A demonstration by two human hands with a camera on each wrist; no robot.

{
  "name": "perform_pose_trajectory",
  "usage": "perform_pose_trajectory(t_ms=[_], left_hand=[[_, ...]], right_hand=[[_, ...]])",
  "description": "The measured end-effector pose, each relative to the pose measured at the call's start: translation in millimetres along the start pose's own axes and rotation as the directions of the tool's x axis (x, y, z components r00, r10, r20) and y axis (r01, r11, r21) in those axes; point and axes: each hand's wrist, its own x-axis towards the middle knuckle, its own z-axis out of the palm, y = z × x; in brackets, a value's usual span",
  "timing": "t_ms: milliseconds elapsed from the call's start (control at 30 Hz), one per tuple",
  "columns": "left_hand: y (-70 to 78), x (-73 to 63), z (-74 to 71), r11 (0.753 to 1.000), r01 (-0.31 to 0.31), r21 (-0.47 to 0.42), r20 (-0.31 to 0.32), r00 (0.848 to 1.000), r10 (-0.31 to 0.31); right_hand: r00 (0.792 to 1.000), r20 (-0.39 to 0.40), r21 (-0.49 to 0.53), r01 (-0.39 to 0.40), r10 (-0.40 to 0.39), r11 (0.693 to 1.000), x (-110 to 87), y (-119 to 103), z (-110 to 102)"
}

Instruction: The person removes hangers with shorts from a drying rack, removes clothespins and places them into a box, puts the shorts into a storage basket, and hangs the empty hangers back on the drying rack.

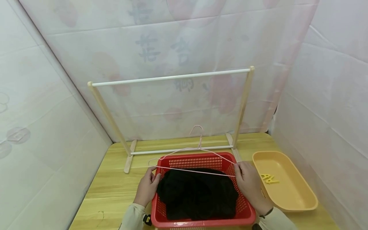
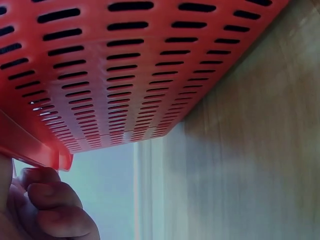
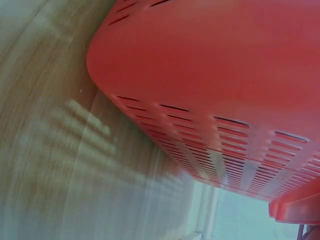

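Note:
A thin pale-pink clothes hanger (image 1: pixel 184 170) is held across the top of a red basket (image 1: pixel 201 222), its hook (image 1: pixel 196 126) pointing away toward the back. My right hand (image 1: pixel 249 182) grips the hanger's right end, over the basket's right rim. At the other end, the fingers of my left hand (image 1: pixel 147 187) are curled at the hanger's lower bar, beside the left rim. Those curled fingertips (image 2: pixel 60 210) show below the rim in the left wrist view. Bunched black cloth (image 1: pixel 198 193) lies in the basket. The right wrist view shows mostly the basket's outer wall (image 3: pixel 200 75).
Behind the basket stands a rack with wooden posts (image 1: pixel 244 105) and a white top rail (image 1: pixel 172 77). An orange-yellow tray (image 1: pixel 293 188) on the right holds yellow clips (image 1: pixel 269 179). Everything stands on a wood-grain table (image 1: pixel 100 191), with printed curtains (image 1: pixel 172 38) around it.

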Motion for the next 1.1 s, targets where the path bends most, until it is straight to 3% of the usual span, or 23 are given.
perform_pose_trajectory(t_ms=[333,667,1100], left_hand=[[-5.3,0.4,3.1,0.998,0.005,-0.066,0.02,1.0,-0.004],[-5.0,-0.5,3.0,0.996,0.006,-0.084,0.004,1.0,-0.006],[-4.7,-0.6,3.2,0.992,0.017,-0.128,0.03,0.999,-0.013]], right_hand=[[1.0,0.008,-0.006,-0.009,0.009,1.0,-1.8,1.2,-0.6],[0.997,0.052,0.005,-0.051,0.051,0.999,-2.7,3.2,2.2],[0.992,0.087,0.003,-0.087,0.087,0.996,-1.9,4.0,3.0]])
